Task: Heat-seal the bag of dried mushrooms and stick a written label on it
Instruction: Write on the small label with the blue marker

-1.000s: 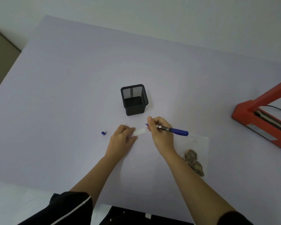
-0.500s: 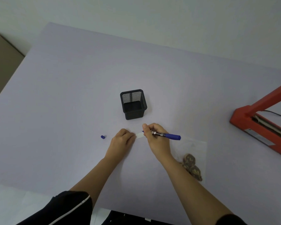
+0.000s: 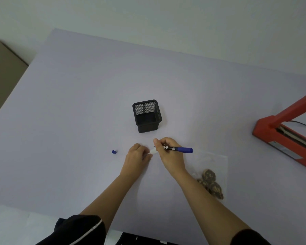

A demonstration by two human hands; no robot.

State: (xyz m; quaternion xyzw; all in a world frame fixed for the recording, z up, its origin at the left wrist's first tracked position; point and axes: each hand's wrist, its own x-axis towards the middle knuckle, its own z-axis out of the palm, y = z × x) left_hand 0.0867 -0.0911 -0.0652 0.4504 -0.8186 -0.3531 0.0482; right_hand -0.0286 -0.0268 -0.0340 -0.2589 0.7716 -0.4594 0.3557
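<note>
My right hand [image 3: 168, 152] grips a blue marker [image 3: 179, 149] with its tip down on a small white label [image 3: 153, 151] on the table. My left hand [image 3: 137, 157] rests on the label's left end, and the two hands hide most of the label. The marker's blue cap [image 3: 114, 152] lies on the table to the left of my left hand. A clear plastic bag [image 3: 211, 167] with dried mushrooms [image 3: 210, 183] in its near end lies flat to the right of my right forearm. The red heat sealer [image 3: 281, 137] stands at the right edge with its arm raised.
An empty black mesh pen holder [image 3: 147, 116] stands just behind my hands. The pale purple table [image 3: 78, 103] stretches wide to the left and back. A black cable [image 3: 300, 123] runs behind the sealer. A beige surface [image 3: 2, 71] lies beyond the table's left edge.
My right hand with the marker has shifted left along the label toward my left hand, covering more of it. The camera view has moved slightly.
</note>
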